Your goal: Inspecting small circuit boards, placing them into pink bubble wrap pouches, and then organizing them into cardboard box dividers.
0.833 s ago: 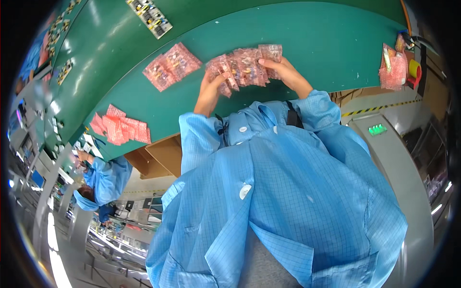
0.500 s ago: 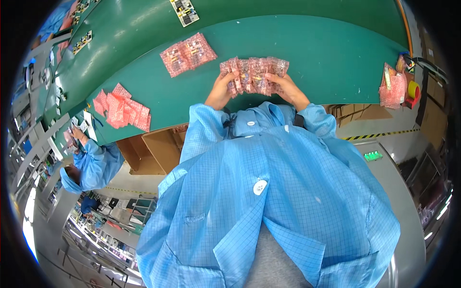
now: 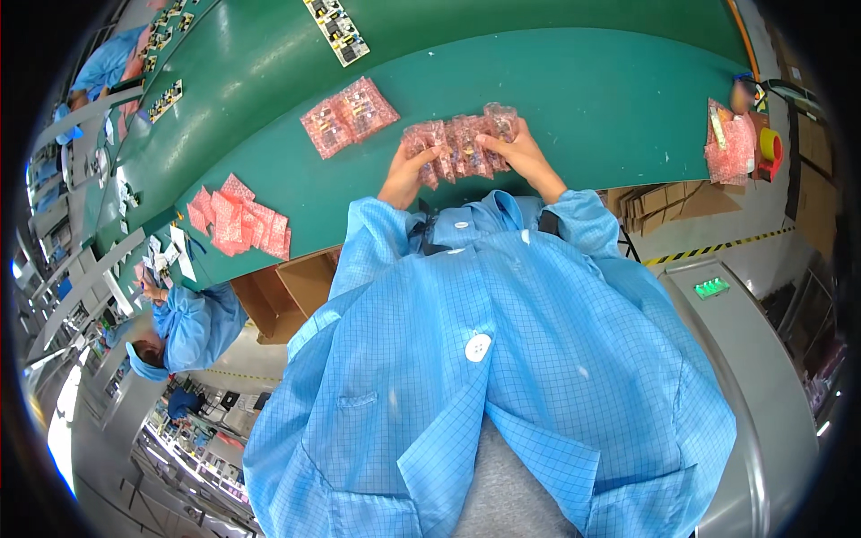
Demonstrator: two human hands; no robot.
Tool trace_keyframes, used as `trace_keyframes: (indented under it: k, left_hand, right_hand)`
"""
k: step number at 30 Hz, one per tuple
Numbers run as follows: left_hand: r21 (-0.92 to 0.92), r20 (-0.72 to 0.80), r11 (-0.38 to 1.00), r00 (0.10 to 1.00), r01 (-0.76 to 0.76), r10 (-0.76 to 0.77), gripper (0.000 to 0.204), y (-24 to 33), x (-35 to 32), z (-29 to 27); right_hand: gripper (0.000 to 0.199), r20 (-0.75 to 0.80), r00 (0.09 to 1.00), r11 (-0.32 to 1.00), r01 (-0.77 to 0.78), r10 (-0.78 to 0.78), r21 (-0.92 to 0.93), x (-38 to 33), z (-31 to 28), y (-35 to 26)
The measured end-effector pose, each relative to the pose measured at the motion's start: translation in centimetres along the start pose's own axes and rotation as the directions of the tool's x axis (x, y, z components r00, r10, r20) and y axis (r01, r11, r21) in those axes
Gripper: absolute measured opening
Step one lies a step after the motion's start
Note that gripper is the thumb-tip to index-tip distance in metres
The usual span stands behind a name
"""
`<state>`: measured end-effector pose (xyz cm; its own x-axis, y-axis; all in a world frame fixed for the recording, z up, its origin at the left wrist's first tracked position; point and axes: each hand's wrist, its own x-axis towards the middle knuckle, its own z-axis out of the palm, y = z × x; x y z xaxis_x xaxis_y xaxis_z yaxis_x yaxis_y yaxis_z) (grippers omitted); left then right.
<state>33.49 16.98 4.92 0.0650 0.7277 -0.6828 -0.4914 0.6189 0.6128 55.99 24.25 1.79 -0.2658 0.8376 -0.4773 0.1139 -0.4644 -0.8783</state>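
At twelve o'clock over the worktop, pink bubble-wrap packets were gripped at both ends by half-closed fingers of the left hand and right hand; the grip underneath was not clearly seen.

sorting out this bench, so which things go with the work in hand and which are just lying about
In the work:
pink packets, held by left hand and right hand
probably the matching packets up-left
probably the pink wrap at left

Seemingly just lying about:
bare circuit board, top
yellow roll, right
cardboard box, below the bench edge
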Motion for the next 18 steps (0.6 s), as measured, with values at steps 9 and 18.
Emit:
trace_keyframes:
  k: [9,18]
  left_hand:
    - [0.316,-0.077,0.904,0.942,-0.288,0.327,0.062,-4.5,2.2,-0.3]
    - [0.486,0.013,0.779,0.894,-0.396,0.447,0.083,-3.9,-0.1,0.7]
  right_hand:
    - [0.06,-0.296,0.892,0.683,0.019,-0.341,-0.73,-0.3,-2.2,-0.3]
    - [0.044,0.259,0.837,0.567,0.524,-0.482,-0.636,-1.0,1.2,-7.5]
